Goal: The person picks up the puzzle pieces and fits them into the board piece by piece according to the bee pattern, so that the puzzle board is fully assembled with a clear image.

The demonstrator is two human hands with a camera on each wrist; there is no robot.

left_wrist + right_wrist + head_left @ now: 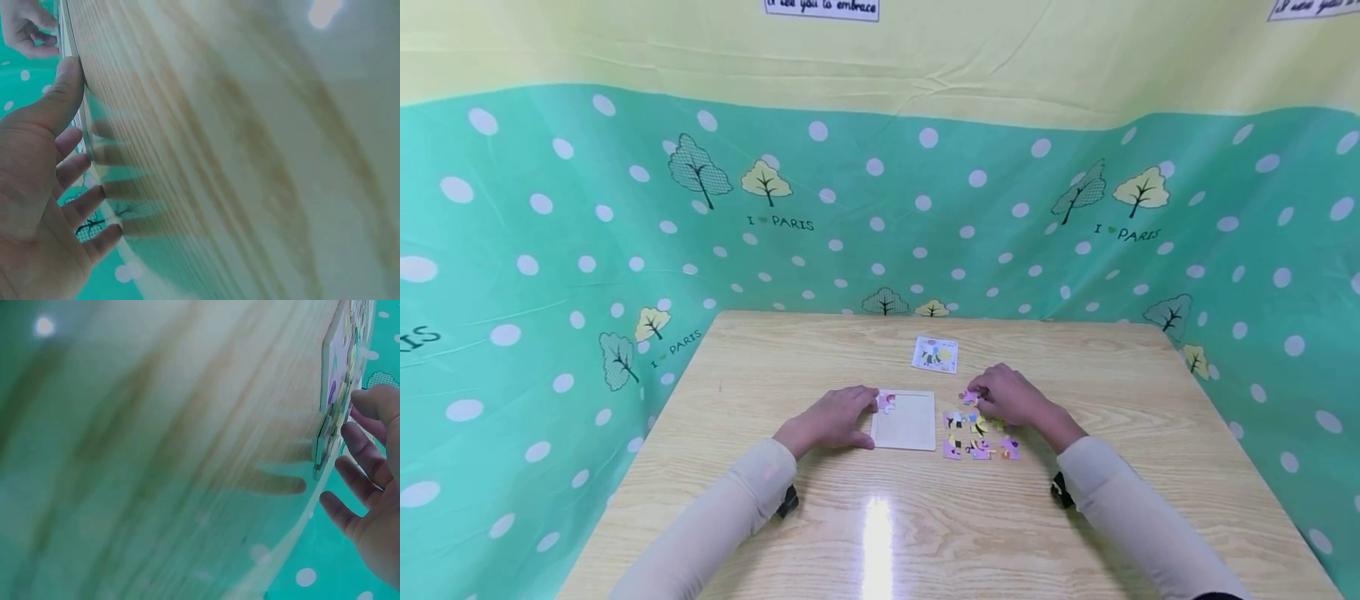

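A pale square puzzle tray (904,421) lies on the wooden table (880,517), with one pink piece (887,402) set in its far left corner. My left hand (838,417) rests flat against the tray's left edge. In the left wrist view its thumb (65,87) touches that edge and its fingers (78,181) lie straight. Several loose puzzle pieces (976,435) lie right of the tray. My right hand (1009,398) is over their far side and pinches a pink piece (970,397) at its fingertips. In the right wrist view the other fingers (362,462) are spread beside the pieces (334,375).
A small picture card (935,354) lies flat behind the tray. Green dotted cloth (550,250) walls the table on the left, back and right. Bare wood stretches between my sleeves and the front edge.
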